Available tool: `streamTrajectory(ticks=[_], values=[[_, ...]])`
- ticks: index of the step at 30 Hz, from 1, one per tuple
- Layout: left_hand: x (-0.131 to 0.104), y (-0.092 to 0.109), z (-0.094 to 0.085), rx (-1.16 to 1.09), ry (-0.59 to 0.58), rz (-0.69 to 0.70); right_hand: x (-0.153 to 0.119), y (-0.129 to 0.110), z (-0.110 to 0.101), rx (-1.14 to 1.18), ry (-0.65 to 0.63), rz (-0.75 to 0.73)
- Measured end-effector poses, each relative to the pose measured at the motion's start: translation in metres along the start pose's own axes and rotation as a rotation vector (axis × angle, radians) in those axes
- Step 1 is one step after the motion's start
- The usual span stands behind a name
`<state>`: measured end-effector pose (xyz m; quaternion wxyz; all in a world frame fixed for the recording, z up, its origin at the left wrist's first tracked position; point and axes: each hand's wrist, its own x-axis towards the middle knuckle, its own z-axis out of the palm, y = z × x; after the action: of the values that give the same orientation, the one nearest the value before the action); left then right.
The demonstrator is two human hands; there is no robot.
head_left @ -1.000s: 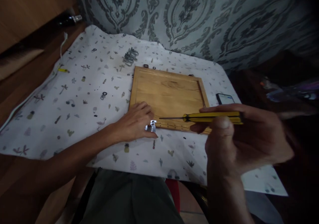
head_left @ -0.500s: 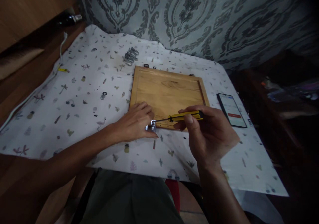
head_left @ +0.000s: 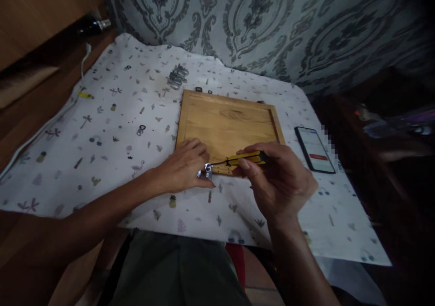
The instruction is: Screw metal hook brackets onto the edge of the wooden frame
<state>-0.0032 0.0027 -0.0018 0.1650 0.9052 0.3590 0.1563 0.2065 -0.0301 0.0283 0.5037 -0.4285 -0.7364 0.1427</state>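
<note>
A wooden panel [head_left: 227, 120] with a raised frame lies on the patterned cloth. At its near left edge sits a small shiny metal piece [head_left: 204, 174], which my left hand [head_left: 185, 166] grips between thumb and fingers while resting on the panel's corner. My right hand [head_left: 280, 179] is closed around the yellow and black handle of a screwdriver [head_left: 248, 158]. The screwdriver's shaft points left, and its tip meets the metal piece. Small dark holes show along the panel's near edge, just right of the metal piece.
A phone [head_left: 315, 150] with a lit screen lies right of the panel. Several metal pieces [head_left: 177, 76] are heaped beyond its far left corner. A white cable [head_left: 37, 133] runs along the table's left side. A patterned wall [head_left: 258, 20] rises behind.
My right hand and the screwdriver handle have shifted slightly left, toward the metal piece. My left hand has stayed in place on the piece and the panel.
</note>
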Motion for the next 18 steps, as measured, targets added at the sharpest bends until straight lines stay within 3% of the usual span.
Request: streamTrajectory(ticks=[7,14,16,18], values=[[0.001,0.003,-0.003,0.009,-0.029,-0.025,0.001,-0.003,0.002,-0.004,-0.031,-0.071],[0.001,0.003,-0.004,-0.012,-0.032,-0.029,0.001,-0.004,0.003,-0.004,-0.017,-0.050],[0.000,0.003,-0.004,-0.020,-0.030,-0.022,0.000,-0.008,0.003,0.046,0.056,-0.040],[-0.001,0.002,-0.004,-0.028,-0.026,-0.014,0.001,-0.014,0.002,0.102,0.244,-0.041]])
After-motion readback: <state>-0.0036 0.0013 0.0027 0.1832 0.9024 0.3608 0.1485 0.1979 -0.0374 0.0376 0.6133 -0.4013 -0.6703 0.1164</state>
